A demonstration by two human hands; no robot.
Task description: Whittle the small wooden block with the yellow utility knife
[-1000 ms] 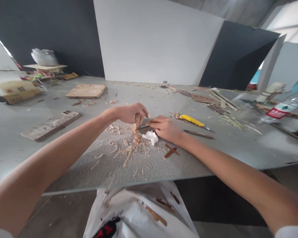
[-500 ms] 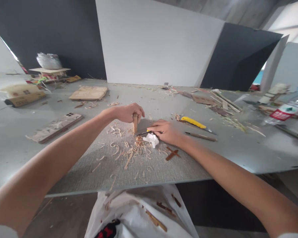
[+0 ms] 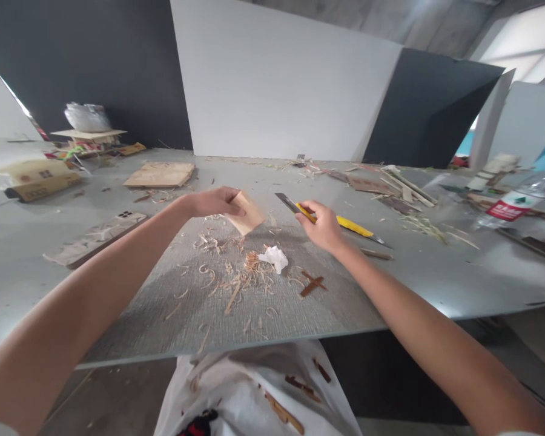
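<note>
My left hand [image 3: 222, 203] grips a flat, light wooden piece [image 3: 249, 215] by its left side, raised over the table with its broad face showing. To the right, my right hand [image 3: 320, 224] is closed round a yellow utility knife [image 3: 305, 212]; its dark blade points up and left toward the wood, apart from it. Below both hands, curled wood shavings [image 3: 234, 281] lie scattered on a grey textured mat [image 3: 163, 327]. A crumpled white tissue [image 3: 275, 258] sits among them, with crossed brown strips [image 3: 313, 283] to its right.
A second yellow knife [image 3: 356, 227] and a thin tool [image 3: 376, 254] lie right of my right hand. At left are a phone-topped board [image 3: 95, 239] and a wooden board [image 3: 160, 174]. A plastic bottle [image 3: 511, 206] and wood scraps [image 3: 406, 188] are at right.
My left hand has lifted the wooden piece and turned it from edge-on to face-on. My right hand has moved up and right with the knife, away from the wood and tissue.
</note>
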